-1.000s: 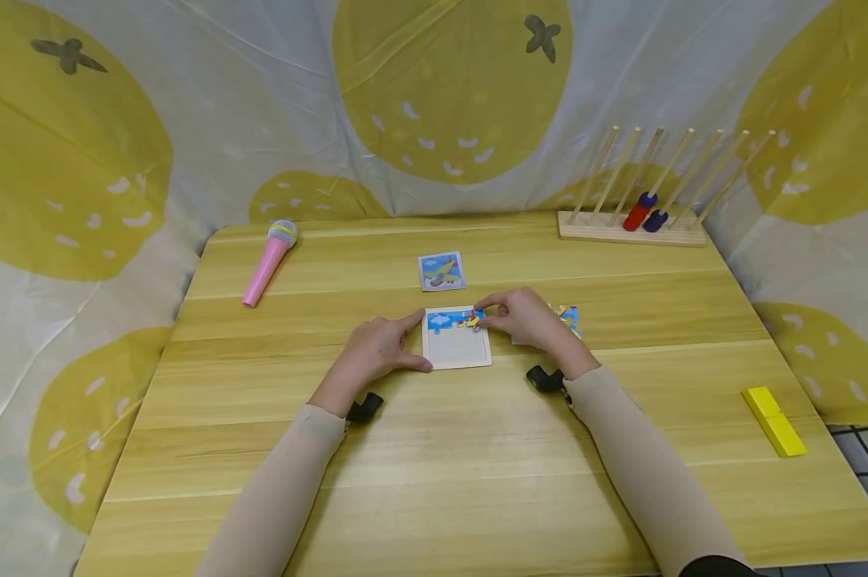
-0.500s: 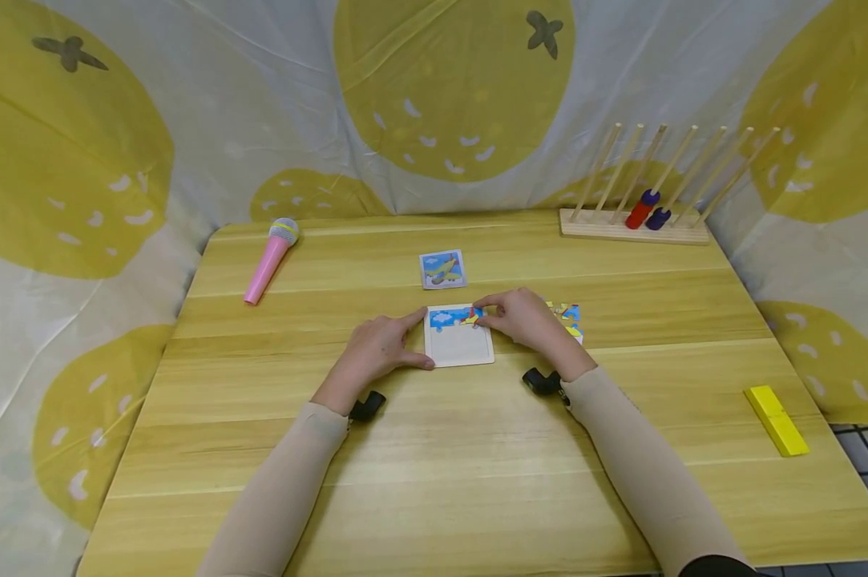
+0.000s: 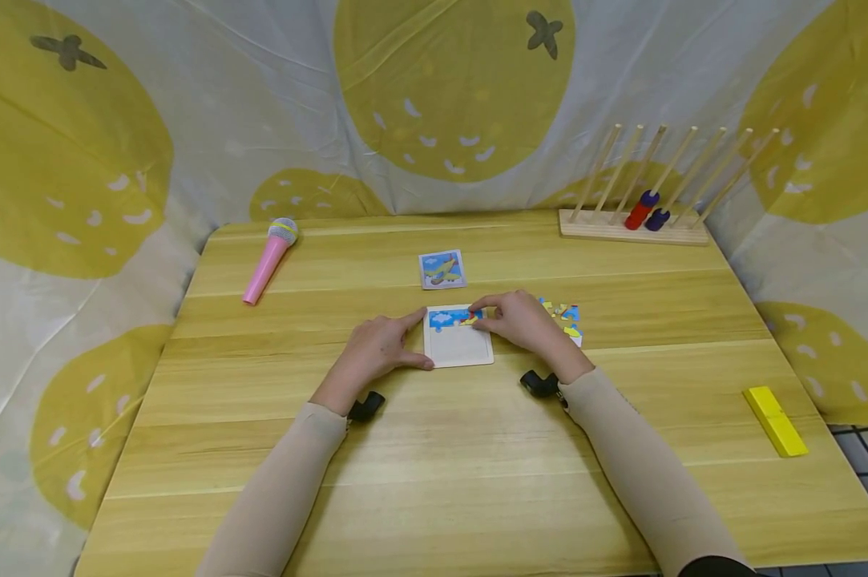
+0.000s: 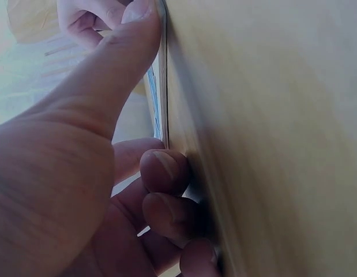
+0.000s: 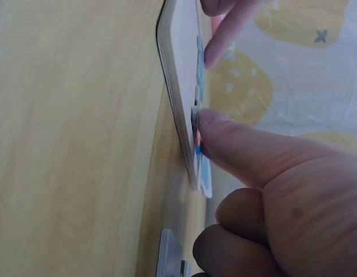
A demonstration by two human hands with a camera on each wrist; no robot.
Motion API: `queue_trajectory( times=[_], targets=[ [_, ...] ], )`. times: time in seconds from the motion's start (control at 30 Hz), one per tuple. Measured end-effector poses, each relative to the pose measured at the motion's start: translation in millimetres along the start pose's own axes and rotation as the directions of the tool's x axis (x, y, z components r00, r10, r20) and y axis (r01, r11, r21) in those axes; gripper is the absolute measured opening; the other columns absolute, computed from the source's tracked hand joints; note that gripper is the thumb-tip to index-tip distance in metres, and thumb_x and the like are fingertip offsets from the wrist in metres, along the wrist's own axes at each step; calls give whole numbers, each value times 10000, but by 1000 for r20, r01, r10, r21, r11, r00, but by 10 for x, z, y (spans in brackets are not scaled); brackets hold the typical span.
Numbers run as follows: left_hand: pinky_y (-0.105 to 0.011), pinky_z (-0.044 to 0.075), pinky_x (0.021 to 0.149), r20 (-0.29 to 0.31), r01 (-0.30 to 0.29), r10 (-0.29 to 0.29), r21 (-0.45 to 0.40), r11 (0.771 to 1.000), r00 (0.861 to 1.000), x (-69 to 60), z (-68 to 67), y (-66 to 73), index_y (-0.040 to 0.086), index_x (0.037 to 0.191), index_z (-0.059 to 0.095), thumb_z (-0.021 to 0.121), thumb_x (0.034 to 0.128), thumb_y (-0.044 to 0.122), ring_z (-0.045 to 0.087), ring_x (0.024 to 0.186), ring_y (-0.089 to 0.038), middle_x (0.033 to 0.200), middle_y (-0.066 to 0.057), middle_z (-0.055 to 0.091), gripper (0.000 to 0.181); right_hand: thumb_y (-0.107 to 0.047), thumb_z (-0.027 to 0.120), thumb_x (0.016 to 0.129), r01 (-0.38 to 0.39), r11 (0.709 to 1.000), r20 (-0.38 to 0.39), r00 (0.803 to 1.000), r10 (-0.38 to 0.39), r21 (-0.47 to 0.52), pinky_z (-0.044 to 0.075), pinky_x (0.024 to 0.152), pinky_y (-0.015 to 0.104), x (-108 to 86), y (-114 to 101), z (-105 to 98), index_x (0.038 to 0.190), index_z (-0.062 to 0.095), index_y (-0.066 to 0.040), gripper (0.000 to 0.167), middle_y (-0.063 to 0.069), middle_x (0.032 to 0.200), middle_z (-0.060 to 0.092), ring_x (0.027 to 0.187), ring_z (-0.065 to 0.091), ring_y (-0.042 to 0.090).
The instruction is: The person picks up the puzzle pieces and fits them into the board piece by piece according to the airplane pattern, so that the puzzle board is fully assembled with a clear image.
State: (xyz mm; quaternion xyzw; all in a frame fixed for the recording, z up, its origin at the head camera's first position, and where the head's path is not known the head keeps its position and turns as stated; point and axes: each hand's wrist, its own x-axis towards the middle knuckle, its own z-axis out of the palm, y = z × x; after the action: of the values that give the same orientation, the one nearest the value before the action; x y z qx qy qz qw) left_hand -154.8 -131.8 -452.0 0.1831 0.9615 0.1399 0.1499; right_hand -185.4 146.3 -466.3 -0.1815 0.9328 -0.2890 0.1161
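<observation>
A white puzzle board (image 3: 461,350) lies mid-table, with blue sky pieces (image 3: 442,318) fitted along its far side. My left hand (image 3: 377,346) grips the board's left side, thumb at the near corner and index finger at the far one. In the left wrist view its other fingers (image 4: 166,213) curl against the tabletop. At the board's far right, my right hand (image 3: 520,320) pinches a red and yellow puzzle piece (image 3: 471,319) between thumb and index finger, low over the board. The fingers hide part of that piece. In the right wrist view, the thumb (image 5: 224,130) presses at the piece's edge.
Loose puzzle pieces (image 3: 569,312) lie right of the right hand. A picture card with an airplane (image 3: 442,270) sits beyond the board. Farther out are a pink toy microphone (image 3: 268,260), a wooden peg rack (image 3: 631,230) with red and blue beads, and yellow blocks (image 3: 775,421).
My right hand has shifted slightly left over the board with the piece, uncovering more of the loose pieces at the right. The left hand has kept its grip on the board.
</observation>
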Motion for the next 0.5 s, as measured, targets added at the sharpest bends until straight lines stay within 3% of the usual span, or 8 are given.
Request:
queue_trajectory(
  times=[0.27,0.4,0.5],
  targets=[
    [-335,313,606,1,-7,7,1,1000,1000,7,12,-2,267,1638,441,836,780,686,416,653,-187,711,15,466,1034,-384,739,1007,-20,1000,5,1000,20,-9,268,518,274,-6,-13,-5,1301,779,-254,323,-65,513,384,476,289,95],
    [-337,296,611,-3,1,-1,-8,1000,1000,8,20,-7,272,1635,448,848,773,677,397,655,-185,711,15,451,1033,-390,721,1018,-44,997,1,999,44,58,282,497,268,-24,40,-99,1345,752,-254,355,-77,520,369,465,294,97],
    [-339,275,616,-7,-2,2,-14,1000,1000,10,23,-8,275,1635,447,854,770,672,367,650,-180,707,18,421,1035,-370,722,1018,-83,987,-43,995,90,139,304,490,275,-93,194,-277,1377,730,-231,385,-84,535,328,477,290,108]
  ],
)
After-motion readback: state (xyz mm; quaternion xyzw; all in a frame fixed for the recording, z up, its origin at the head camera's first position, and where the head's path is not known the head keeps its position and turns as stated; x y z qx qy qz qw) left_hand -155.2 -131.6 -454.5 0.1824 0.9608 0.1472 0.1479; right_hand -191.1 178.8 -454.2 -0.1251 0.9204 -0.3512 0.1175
